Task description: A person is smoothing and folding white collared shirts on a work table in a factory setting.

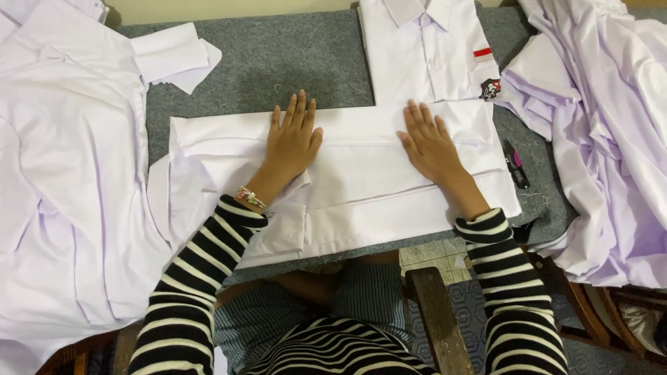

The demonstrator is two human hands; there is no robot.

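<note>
nearest the camera, two black-and-white striped sleeves (201, 278) are seen reaching forward over the edge of a grey felt-covered table (306, 62); a beaded bracelet (250, 198) is worn on the left wrist; a dark wooden chair part (434, 319) is seen between the arms; just beyond, a folded white shirt (361, 201) is laid flat across the table's near edge; the left hand (293, 142) is pressed flat on its upper left part, fingers together and extended; the right hand (429, 142) is pressed flat on its upper right part, fingers slightly spread; the hands are held well apart and nothing is gripped by either; small dark thread snips (515, 165) are laid just beside the shirt's right edge; farther back, a second white shirt with a red-and-white chest patch (431, 55) is laid collar away; heaps of white cloth are piled at the left (62, 173) and at the right (611, 125).
</note>
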